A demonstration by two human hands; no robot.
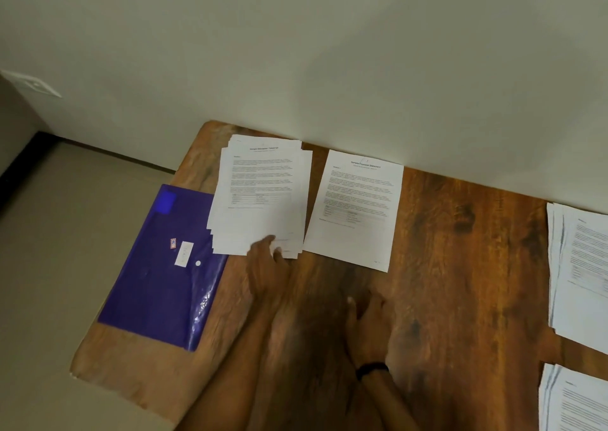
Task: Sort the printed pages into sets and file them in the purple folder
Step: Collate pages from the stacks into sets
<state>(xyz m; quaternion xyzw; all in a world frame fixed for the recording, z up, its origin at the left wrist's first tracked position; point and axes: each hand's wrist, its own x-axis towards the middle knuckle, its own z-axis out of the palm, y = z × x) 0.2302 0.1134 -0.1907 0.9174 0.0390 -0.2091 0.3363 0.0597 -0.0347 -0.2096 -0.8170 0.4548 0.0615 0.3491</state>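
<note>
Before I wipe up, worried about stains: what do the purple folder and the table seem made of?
Purple folder: probably plastic, glossy, with glare streaks near its right edge. Table: wood or wood-look laminate, semi-matte; grain and dark knots show.

The surface is a wooden top with a brown grain pattern and dark knots. Its far edge sits flush against a plain, off-white wall. The far-left corner of the surface is rounded. The left edge is lighter and worn towards the near-left corner.

A white rectangular wall plate is mounted on the wall, well to the left of the surface. A dark baseboard runs along the foot of the wall. The floor beyond the left edge is smooth and beige-grey.

Lighting is soft and even. A faint shadow darkens the near middle of the surface.
</note>
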